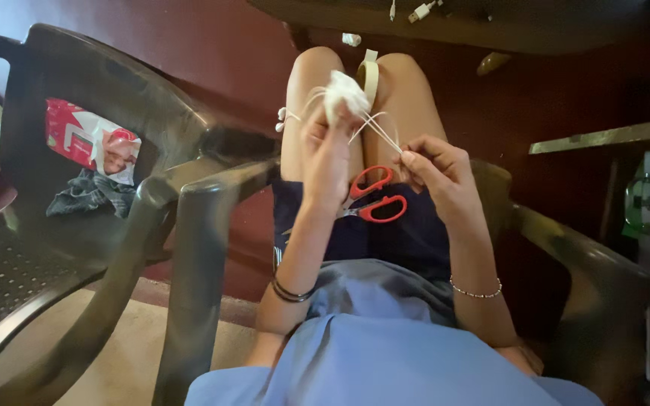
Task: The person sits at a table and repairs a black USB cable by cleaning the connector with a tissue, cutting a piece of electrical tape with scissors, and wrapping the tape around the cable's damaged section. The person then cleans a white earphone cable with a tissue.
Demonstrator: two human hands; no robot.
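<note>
Beside you the dark plastic chair (77, 248) holds a red-and-white packet (92, 143) and a crumpled dark cloth (88, 197) on its seat. Over your knees your left hand (327, 162) is closed around a white fluffy bundle (344, 90) — its thin strands (378, 129) run to your right hand (439, 169), pinched between fingertips. Red-handled scissors (374, 197) lie on your lap — just under both hands.

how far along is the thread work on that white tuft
Done: a fluffy white tuft is already bunched in the left hand. In hand: the right hand pinches white threads pulled taut from it. Left: the loose ends look untrimmed, and the red scissors lie unused on the lap.
</note>
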